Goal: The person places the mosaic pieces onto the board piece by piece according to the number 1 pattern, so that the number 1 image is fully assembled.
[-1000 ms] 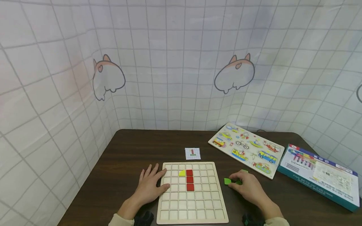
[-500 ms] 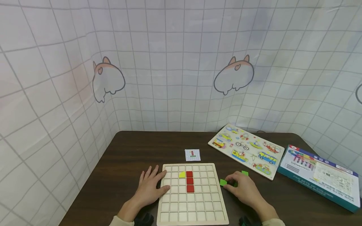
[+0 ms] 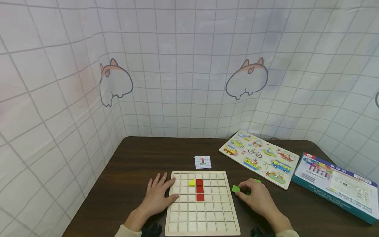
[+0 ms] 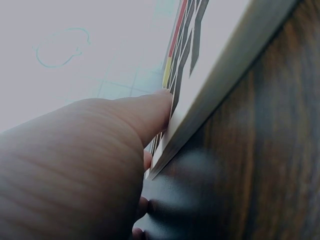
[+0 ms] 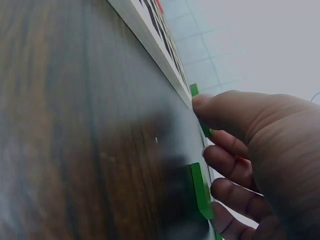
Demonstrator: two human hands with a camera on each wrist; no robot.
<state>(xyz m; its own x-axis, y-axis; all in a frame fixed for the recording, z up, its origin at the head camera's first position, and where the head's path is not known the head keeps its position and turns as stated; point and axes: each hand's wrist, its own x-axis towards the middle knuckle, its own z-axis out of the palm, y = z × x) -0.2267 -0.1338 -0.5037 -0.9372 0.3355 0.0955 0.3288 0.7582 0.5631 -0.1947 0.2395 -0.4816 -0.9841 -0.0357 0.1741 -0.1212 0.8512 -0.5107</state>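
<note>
My left hand (image 3: pixel 157 197) lies with fingers spread at the left edge of a pale wooden grid board (image 3: pixel 204 225), the thumb and index fingertip on its rim. Three red square tiles (image 3: pixel 199 189) form a column in the board, with a yellow tile (image 3: pixel 191 182) left of the top one. Just off the board's right side, my right hand (image 3: pixel 257 197) pinches a green square tile (image 3: pixel 235 188) between thumb and fingers. Another green tile (image 5: pixel 201 190) is under that hand on the table, and one more green tile (image 3: pixel 258 180) shows beyond the knuckles.
A small card (image 3: pixel 202 162) with a grid pattern lies behind the board. Farther right are a picture puzzle board (image 3: pixel 260 158) with vehicles and a teal-sided box (image 3: pixel 337 187). A white checked curtain (image 3: pixel 183 65) surrounds the dark table (image 3: pixel 160 151).
My right hand has shifted a little left, bringing the pinched green tile closer to the board, and the tile has turned slightly. My left hand stays on the board's edge.
</note>
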